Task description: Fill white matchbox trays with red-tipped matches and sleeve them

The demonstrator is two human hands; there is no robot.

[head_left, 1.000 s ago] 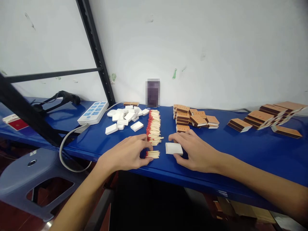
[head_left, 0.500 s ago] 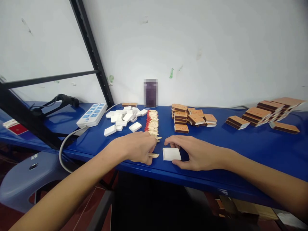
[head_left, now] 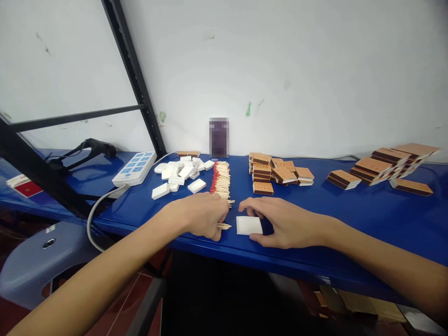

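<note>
My left hand [head_left: 206, 217] is closed around a small bunch of matches [head_left: 224, 226], their bare wooden ends poking out to the right. The heads are hidden in my fingers. Just right of it lies a white matchbox tray [head_left: 249, 225] on the blue table. My right hand [head_left: 283, 224] curls about this tray, thumb at its near edge and fingers along the far edge. Beyond my left hand stretches a row of loose matches [head_left: 222, 179] with red heads pointing left.
White matchbox trays [head_left: 180, 172] lie heaped at the left, near a power strip [head_left: 135, 169]. Brown matchboxes [head_left: 262, 170] are piled past my right hand, with more stacked matchboxes [head_left: 373, 165] at far right. A black metal frame [head_left: 135, 70] rises at left; a stool [head_left: 45, 266] stands below.
The view has shifted very slightly. The match ends in my left hand look bunched a little closer together; both hands stay in nearly the same place.
</note>
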